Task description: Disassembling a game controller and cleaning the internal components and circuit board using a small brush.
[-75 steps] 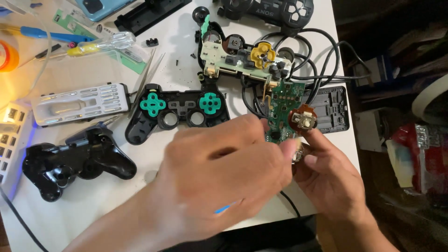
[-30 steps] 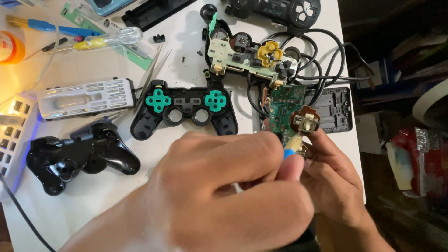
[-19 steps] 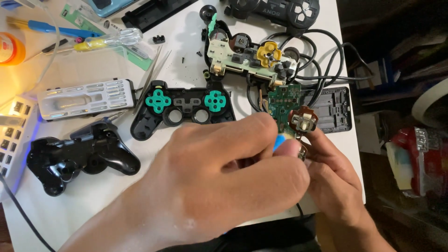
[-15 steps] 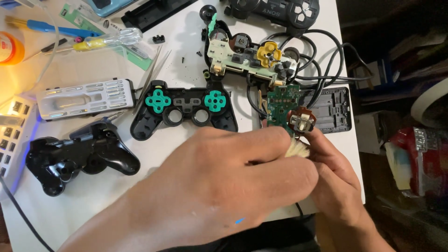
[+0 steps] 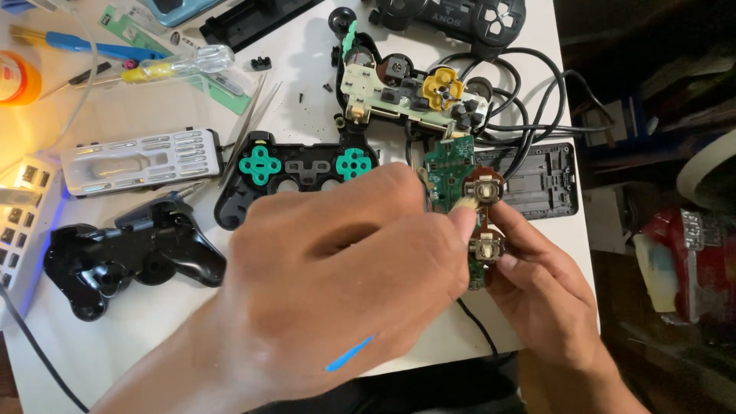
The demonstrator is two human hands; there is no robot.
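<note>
— Where is the board sitting, and who is holding it?

— The small green circuit board with two round brown-and-cream thumbstick modules (image 5: 452, 184) is hovering above the white tabletop (image 5: 153, 322), near its right edge. The right hand (image 5: 537, 299) is coming up from below and pinching the board's lower end between thumb and fingers. The left hand (image 5: 345, 284) is lying across the middle of the view, fingers pressed together, fingertips (image 5: 462, 218) touching the board just beside the upper module. Whether it is pinching something small there, I cannot tell — the hand is hiding its own grip.

— How much room is lying around them?

— Not much upward. The black controller front shell with teal button pads (image 5: 299, 172) is lying just beyond the left hand's knuckles, and the opened controller with cream frame and yellow part (image 5: 406, 88) is sitting right above the board. Black cables (image 5: 529, 100) are looping between that and a flat black rectangular tray (image 5: 544, 180), which is lying just behind the board and running out to the table's right edge.

— And leftward?

— A glossy black controller shell (image 5: 130, 257) is resting near the wrist, with a grey slotted tool case (image 5: 142, 161) above it. A clear-handled yellow screwdriver (image 5: 176, 65) and a blue-handled tool (image 5: 84, 46) are lying well apart, by the far-left corner. The open stretch is running along the near edge, under the left forearm.
</note>
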